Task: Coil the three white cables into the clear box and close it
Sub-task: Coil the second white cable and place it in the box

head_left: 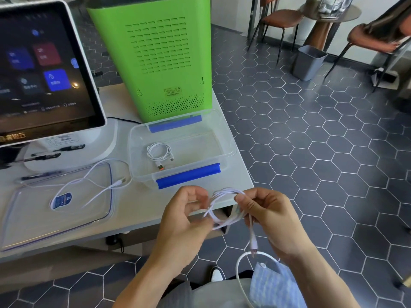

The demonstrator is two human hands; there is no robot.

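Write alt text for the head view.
Left hand and right hand coil a white cable before an open clear plastic box holding one coiled cable; a third cable lies uncoiled on the clear lid.

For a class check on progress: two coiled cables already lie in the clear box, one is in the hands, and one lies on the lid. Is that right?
Not quite. The head view shows only one coiled cable in the clear box. Both hands, left and right, hold another cable, and one lies on the lid.
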